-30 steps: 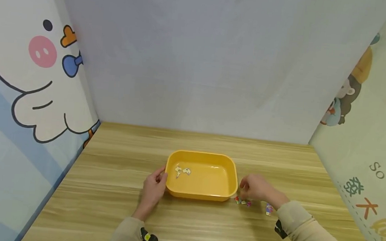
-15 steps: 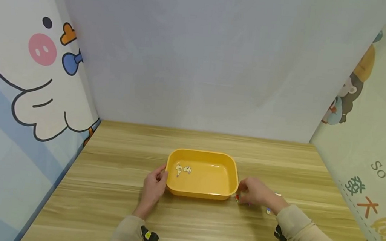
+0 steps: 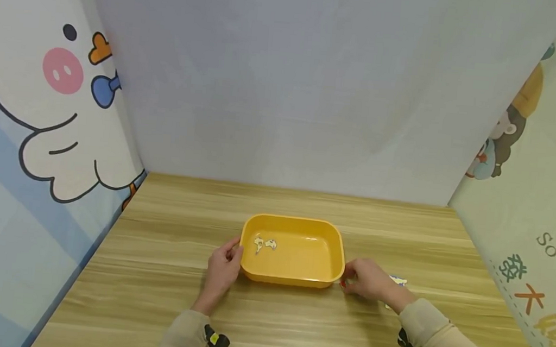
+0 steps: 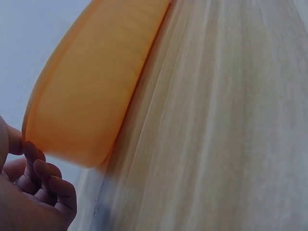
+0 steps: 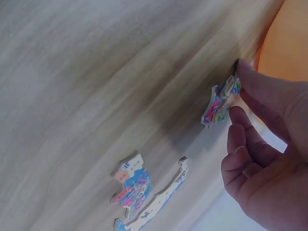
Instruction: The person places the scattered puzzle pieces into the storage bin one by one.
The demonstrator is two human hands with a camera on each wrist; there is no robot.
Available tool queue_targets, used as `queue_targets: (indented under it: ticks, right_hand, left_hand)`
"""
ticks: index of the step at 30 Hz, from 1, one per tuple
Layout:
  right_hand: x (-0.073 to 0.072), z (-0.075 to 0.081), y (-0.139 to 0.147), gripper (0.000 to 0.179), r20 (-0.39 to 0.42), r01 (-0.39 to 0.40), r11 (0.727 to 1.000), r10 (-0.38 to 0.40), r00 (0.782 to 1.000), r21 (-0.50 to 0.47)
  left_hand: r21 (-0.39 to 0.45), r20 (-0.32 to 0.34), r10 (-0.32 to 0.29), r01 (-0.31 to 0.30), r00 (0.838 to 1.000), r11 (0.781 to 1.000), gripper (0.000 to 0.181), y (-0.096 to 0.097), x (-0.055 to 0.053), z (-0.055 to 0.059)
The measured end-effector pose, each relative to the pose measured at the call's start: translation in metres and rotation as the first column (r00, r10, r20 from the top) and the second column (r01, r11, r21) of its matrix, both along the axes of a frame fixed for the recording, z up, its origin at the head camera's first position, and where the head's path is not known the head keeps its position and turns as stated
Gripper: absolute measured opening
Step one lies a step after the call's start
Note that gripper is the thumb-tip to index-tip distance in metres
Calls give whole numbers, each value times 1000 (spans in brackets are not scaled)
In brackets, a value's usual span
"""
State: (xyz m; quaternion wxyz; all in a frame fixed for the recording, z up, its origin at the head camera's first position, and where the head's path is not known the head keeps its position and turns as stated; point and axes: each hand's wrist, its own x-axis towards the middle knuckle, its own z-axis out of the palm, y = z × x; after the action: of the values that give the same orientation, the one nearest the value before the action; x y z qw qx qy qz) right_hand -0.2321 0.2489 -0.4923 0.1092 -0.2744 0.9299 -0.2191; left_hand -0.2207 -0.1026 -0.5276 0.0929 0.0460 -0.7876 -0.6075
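Note:
A yellow plastic tray (image 3: 291, 280) stands on the table with two small cream puzzle pieces (image 3: 270, 243) lying inside at its left. My left hand (image 3: 223, 269) grips the tray's left rim, its thumb and fingers at the edge in the left wrist view. At the tray's front right corner, my right hand (image 3: 370, 279) pinches a colourful puzzle piece (image 5: 215, 107) between thumb and finger, low over the table. In the head view the fingers hide most of this piece.
Close to my right wrist lie a blue, pink and cream puzzle piece (image 5: 133, 185) and a long, curved cream one (image 5: 159, 202). The wooden table (image 3: 266, 325) meets a grey cloth wall (image 3: 292, 115) at the back, with printed cloths at both sides.
My right hand has come down onto the colourful puzzle piece beside the tray and its fingers have closed around it. My left hand stays on the rim.

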Motion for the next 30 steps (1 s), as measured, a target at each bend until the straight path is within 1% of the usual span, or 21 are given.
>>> queue_targets:
  ticks: [6, 9, 17, 20, 26, 30]
  right_hand:
    - [0, -3, 2, 17, -2, 3, 1000, -3, 1000, -9]
    - [0, -3, 2, 18, 11, 18, 1000, -18, 1000, -24]
    - [-1, -5, 1, 21, 8, 67, 997, -67, 998, -27]
    - [-1, -4, 1, 21, 20, 75, 996, -74, 997, -49]
    - [-3, -2, 2, 18, 54, 76, 992, -71, 996, -98]
    - [-4, 0, 3, 15, 83, 54, 992, -45, 996, -114]
  left_hand:
    - [5, -12, -7, 7, 1000, 1000, 32, 1, 0, -2]
    - [7, -9, -4, 4, 1000, 1000, 33, 2, -1, -1]
    - [6, -8, -5, 5, 1000, 1000, 33, 0, -2, -2]
    - [8, -9, -7, 7, 1000, 1000, 33, 0, -2, -3]
    - [18, -2, -1, 1, 1000, 1000, 33, 1, -3, -4]
    - [23, 9, 2, -3, 1000, 1000, 33, 2, -3, -4]
